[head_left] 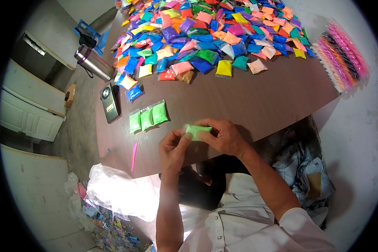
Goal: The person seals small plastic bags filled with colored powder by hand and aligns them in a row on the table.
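Note:
Between both hands, over the front of the table, is a small clear packet of light green soft material [196, 131]. My left hand [173, 145] pinches its left end with thumb and fingers. My right hand [222, 136] grips the right end, the thumb pressed on its face and the index finger along its top edge. To the left of my hands, several similar green packets [147, 118] lie side by side in a row on the table. A thin pink plastic stick [134, 156] rests nearer the table's front edge.
A large heap of multicoloured packets [206, 38] covers the far table [256, 101]. Bundled coloured sticks [340, 56] lie at the right edge. A phone [110, 103] and steel thermos [94, 63] are at the left edge. A plastic bag [124, 191] hangs below the front left.

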The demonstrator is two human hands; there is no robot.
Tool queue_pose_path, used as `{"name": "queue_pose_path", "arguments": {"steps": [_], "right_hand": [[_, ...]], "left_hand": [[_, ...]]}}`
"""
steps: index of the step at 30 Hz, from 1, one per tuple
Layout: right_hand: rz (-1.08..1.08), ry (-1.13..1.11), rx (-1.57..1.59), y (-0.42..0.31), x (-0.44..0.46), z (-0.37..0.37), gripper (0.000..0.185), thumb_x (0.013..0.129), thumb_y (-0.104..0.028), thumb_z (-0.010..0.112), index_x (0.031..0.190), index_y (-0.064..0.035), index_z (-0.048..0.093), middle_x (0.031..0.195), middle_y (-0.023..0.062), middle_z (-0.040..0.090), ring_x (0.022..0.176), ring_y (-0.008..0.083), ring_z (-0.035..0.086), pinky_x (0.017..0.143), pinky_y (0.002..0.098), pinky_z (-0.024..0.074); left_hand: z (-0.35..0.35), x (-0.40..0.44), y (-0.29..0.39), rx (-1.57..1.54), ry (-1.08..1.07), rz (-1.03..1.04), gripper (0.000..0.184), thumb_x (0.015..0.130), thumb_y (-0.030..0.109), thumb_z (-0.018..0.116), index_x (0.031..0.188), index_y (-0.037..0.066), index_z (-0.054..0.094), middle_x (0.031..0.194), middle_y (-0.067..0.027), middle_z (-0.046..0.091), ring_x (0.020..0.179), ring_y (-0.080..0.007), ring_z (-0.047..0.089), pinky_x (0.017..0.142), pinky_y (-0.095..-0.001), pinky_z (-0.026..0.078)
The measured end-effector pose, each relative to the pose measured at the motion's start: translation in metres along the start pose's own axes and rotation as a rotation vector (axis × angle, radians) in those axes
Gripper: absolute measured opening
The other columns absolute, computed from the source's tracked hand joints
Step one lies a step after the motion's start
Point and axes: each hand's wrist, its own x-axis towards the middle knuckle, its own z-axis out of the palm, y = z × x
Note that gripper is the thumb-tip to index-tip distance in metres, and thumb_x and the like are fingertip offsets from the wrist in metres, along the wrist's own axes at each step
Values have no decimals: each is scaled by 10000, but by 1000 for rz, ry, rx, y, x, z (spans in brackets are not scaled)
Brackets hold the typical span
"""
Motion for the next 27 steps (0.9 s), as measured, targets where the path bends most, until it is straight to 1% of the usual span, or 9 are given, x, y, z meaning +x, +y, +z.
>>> {"name": "queue_pose_path", "arguments": {"steps": [6, 9, 12, 14, 16, 17, 19, 22, 27], "right_hand": [[-61, 19, -37, 14, 0, 0, 247, 909, -150, 769, 1120, -22, 757, 935, 156, 754, 786, 238, 723, 734, 361, 565], [-62, -37, -79, 9, -1, -2, 201, 952, -129, 745, 1125, -28, 761, 941, 59, 740, 823, 123, 664, 732, 295, 531], [-140, -5, -156, 5, 0, 2, 187, 941, -129, 751, 1097, -27, 761, 947, 86, 745, 825, 175, 692, 749, 314, 542], [-204, 21, -203, 2, 2, 2, 245, 910, -220, 767, 1080, -44, 767, 952, 153, 748, 839, 323, 734, 761, 397, 576], [-176, 22, -174, 12, 2, 10, 246, 916, -233, 759, 1074, -45, 768, 969, 158, 743, 865, 331, 730, 779, 404, 577], [-142, 27, -159, 15, -1, 7, 249, 922, -247, 750, 1069, -47, 769, 985, 163, 738, 892, 339, 726, 798, 411, 578], [-74, -28, -167, 7, -3, 2, 254, 931, -259, 737, 1053, -38, 764, 996, 169, 728, 929, 360, 715, 832, 422, 574], [-238, 33, -225, 20, 0, 6, 196, 913, -212, 738, 1023, -50, 754, 940, 148, 700, 901, 340, 696, 807, 428, 551], [-218, 9, -177, 10, -2, 7, 179, 889, -154, 740, 1016, -28, 742, 901, 136, 680, 817, 319, 662, 752, 417, 529]], "left_hand": [[6, -1, 7, 28, 32, -27, 160, 999, 98, 754, 1116, -8, 726, 1001, -18, 732, 900, -77, 647, 833, -234, 515], [4, -1, 4, 14, 29, -9, 167, 1001, 85, 743, 1132, -16, 724, 1016, -27, 737, 913, -83, 655, 834, -239, 520], [2, -1, 2, -19, 20, -4, 133, 994, 83, 749, 1090, -3, 719, 986, -12, 720, 909, -76, 639, 830, -235, 510], [1, -3, 4, -58, 18, -12, 101, 990, 84, 753, 1052, 12, 719, 956, 4, 708, 897, -67, 626, 826, -232, 503], [0, -4, 5, 227, 75, -47, 124, 987, 103, 744, 1065, 10, 718, 952, -2, 708, 893, -81, 638, 810, -252, 511], [-9, 0, -6, 336, 28, 103, 139, 973, 122, 747, 1062, 17, 722, 940, -6, 710, 894, -98, 647, 811, -269, 517], [9, -2, 6, 223, 90, 23, 161, 963, 118, 738, 1071, -1, 723, 981, -30, 714, 944, -126, 659, 848, -284, 528], [4, 0, 7, 246, 35, 51, 89, 997, 59, 684, 1045, -10, 712, 957, -22, 685, 890, -98, 619, 813, -255, 499], [1, 0, 3, 191, 24, 63, 155, 1028, 157, 689, 967, 15, 673, 874, 20, 616, 822, -73, 528, 753, -242, 428]]}}
